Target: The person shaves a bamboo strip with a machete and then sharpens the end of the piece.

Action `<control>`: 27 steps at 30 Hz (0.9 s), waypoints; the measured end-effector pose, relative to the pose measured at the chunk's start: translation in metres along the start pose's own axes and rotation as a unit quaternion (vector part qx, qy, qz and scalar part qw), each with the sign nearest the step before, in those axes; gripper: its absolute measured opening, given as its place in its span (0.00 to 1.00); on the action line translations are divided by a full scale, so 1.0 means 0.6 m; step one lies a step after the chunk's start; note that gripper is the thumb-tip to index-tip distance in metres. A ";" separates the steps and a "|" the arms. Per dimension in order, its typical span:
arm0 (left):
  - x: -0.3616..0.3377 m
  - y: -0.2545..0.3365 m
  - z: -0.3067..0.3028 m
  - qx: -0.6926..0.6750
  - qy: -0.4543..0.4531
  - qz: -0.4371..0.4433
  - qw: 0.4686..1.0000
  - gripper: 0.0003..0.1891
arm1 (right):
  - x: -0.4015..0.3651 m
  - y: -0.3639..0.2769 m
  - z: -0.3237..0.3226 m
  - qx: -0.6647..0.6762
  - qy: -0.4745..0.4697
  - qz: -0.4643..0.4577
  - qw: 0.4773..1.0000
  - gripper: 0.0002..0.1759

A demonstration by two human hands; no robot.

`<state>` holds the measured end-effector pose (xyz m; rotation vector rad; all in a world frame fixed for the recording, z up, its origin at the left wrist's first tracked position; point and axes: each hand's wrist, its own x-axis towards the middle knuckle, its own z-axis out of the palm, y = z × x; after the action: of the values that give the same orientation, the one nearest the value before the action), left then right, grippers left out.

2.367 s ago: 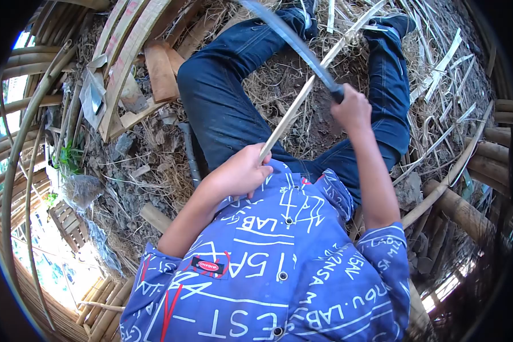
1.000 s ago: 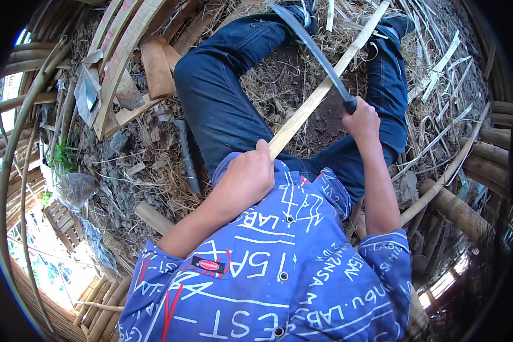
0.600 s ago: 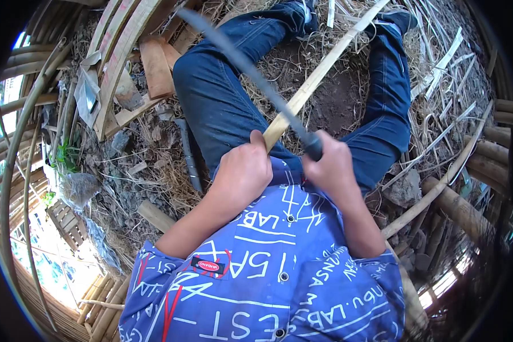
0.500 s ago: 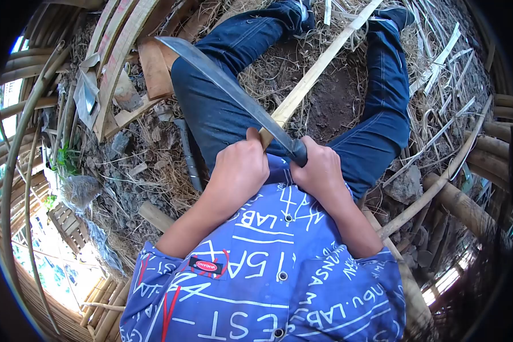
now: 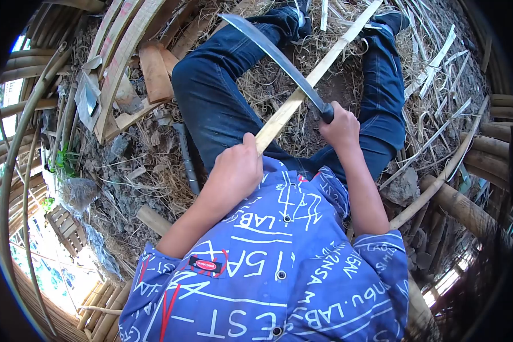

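Observation:
My left hand [image 5: 236, 171] is closed around the near end of a long, pale bamboo strip [image 5: 282, 121]. From there the strip slants away to the upper right, between my legs toward my feet. In my right hand [image 5: 341, 126] is the dark handle of a machete [image 5: 273, 52]. Its long, slightly curved blade points to the upper left, lying across the strip partway along. The blade appears to touch the strip, though the exact contact is hard to make out.
My bent legs [image 5: 211, 102] are on either side. A dark, sheath-like stick [image 5: 186, 157] lies by the left knee. Wooden planks [image 5: 117, 74] lean at the upper left. Thin shavings [image 5: 439, 62] cover the ground on the right, beside a bamboo pole [image 5: 459, 208] and a stone [image 5: 402, 186].
My right hand has moved forward and slightly right with the machete. The blade now crosses the strip farther from my left hand, which has stayed nearly in place.

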<state>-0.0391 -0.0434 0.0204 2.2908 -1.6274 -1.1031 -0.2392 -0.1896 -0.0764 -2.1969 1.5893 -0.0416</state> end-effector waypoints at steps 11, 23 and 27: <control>-0.011 -0.009 0.005 -0.098 -0.025 0.027 0.994 0.11 | 0.125 0.078 -0.018 -0.032 0.059 0.125 0.990 0.15; 0.034 -0.027 -0.016 -0.505 -0.278 -0.165 0.800 0.05 | -0.089 -0.078 -0.032 0.302 -0.044 -0.027 0.952 0.09; 0.032 -0.014 -0.022 -0.465 -0.276 -0.154 0.827 0.07 | -0.106 -0.112 -0.043 0.160 -0.119 -0.084 0.976 0.13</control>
<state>-0.0214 -0.0602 0.0167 1.6231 -0.4930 -2.1553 -0.2075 -0.1228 -0.0150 -1.9931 1.1744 -0.0754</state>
